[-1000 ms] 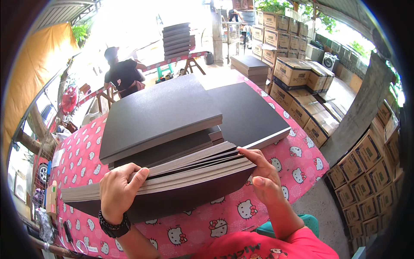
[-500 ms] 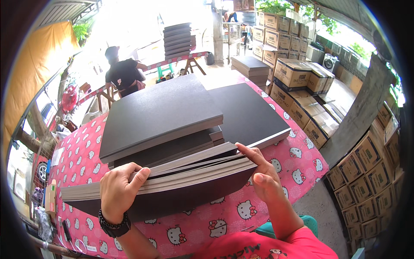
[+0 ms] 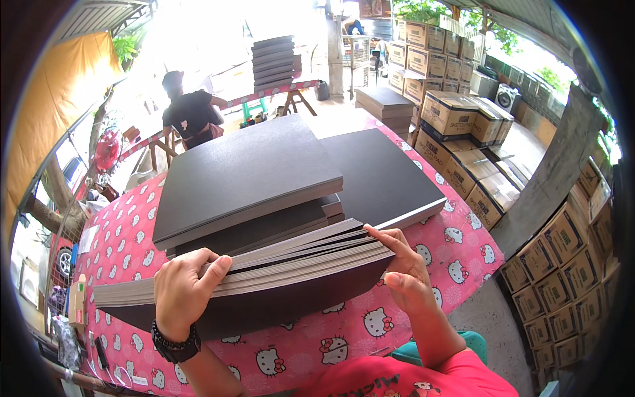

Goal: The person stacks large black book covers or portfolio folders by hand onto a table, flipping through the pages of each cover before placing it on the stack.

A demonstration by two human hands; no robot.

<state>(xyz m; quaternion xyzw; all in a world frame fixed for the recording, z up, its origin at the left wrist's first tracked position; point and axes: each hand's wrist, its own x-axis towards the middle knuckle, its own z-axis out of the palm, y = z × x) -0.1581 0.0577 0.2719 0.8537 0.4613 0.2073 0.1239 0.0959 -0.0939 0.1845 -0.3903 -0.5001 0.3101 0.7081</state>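
Observation:
In front of me a thick stack of black boards (image 3: 284, 296) with pale edges stands tilted on its long side. My left hand (image 3: 185, 291) is closed over its upper edge, thumb along the pale edges, a dark band on the wrist. At the right end, the sheets are fanned apart with narrow gaps. My right hand (image 3: 405, 268) rests its extended fingers against that corner, its thumb held apart and off the boards. Just behind lies another black stack (image 3: 248, 175), its top pile overhanging a lower one. A flat black board pile (image 3: 383, 172) lies to its right.
A pink patterned cloth (image 3: 456, 271) covers the table. Cardboard boxes (image 3: 559, 284) are piled at the right, beyond a concrete post (image 3: 555, 159). Another person (image 3: 192, 112) is at a far table bearing a tall black stack (image 3: 272, 64). A teal stool (image 3: 473, 341) is beside me.
The fanned sheets at the right corner are spread slightly wider, and my right hand has shifted a little there. My left hand keeps its place.

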